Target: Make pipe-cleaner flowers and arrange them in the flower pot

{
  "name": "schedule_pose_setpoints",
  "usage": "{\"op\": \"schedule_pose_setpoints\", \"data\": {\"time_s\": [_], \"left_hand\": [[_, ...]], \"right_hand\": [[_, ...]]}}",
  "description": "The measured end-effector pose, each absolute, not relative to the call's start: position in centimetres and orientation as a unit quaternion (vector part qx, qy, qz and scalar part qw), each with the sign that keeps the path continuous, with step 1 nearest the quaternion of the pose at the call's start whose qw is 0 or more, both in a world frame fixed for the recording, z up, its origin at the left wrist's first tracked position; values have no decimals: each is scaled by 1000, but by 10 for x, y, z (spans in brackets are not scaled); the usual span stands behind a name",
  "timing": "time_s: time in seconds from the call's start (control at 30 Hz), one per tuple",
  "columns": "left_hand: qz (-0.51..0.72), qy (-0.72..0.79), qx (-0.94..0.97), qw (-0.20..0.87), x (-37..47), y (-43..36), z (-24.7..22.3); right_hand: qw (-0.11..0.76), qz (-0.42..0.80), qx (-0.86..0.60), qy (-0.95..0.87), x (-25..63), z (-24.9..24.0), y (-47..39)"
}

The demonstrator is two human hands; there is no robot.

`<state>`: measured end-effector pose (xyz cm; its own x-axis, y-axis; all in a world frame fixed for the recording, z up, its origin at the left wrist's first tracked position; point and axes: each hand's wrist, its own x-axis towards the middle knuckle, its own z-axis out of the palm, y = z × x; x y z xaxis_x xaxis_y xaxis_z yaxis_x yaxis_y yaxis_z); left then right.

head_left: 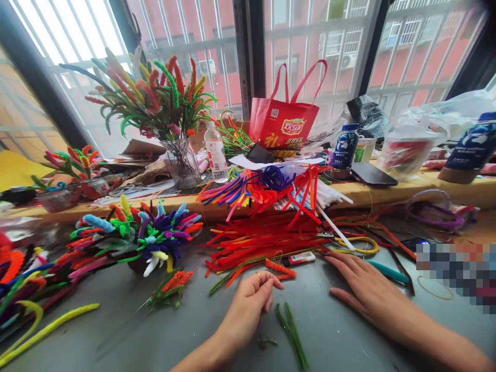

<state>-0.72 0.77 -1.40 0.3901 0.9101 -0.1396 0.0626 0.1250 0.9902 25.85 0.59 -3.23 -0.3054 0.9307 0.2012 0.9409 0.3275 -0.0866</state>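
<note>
My left hand (248, 297) is closed in a pinch above the grey table, and a thin wire (277, 257) curls up from its fingertips. My right hand (358, 287) lies flat with fingers stretched, beside a yellow loop (368, 247) and a teal-handled tool (391, 272). Between the hands, nearer to me, are green pipe cleaner stems (291, 330). Just beyond the left fingers lies a folded orange pipe cleaner (282, 269), next to a small white-labelled box (302, 258). An orange and green pipe cleaner flower (174, 285) rests to the left.
Red pipe cleaners (256, 240) spread across the back of the table. Colourful bundles (132, 232) crowd the left. On the ledge stand a glass vase (180, 163), a water bottle (215, 152), a red bag (284, 121), a blue bottle (346, 147) and a phone (374, 174).
</note>
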Motion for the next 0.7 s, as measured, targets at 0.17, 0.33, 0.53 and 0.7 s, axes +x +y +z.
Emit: {"op": "schedule_pose_setpoints", "data": {"time_s": [0.17,0.33,0.53,0.7], "left_hand": [[375,423,593,574,-8,4,-16],[390,423,614,541,-12,5,-19],[366,439,635,520,-10,5,-21],[346,438,658,505,-9,4,-22]], "right_hand": [[90,-98,-612,-779,275,-47,12],[94,-162,-668,-720,283,-55,4],[99,-121,-635,-757,313,-59,-18],[103,-94,-592,-793,340,-63,-26]]}}
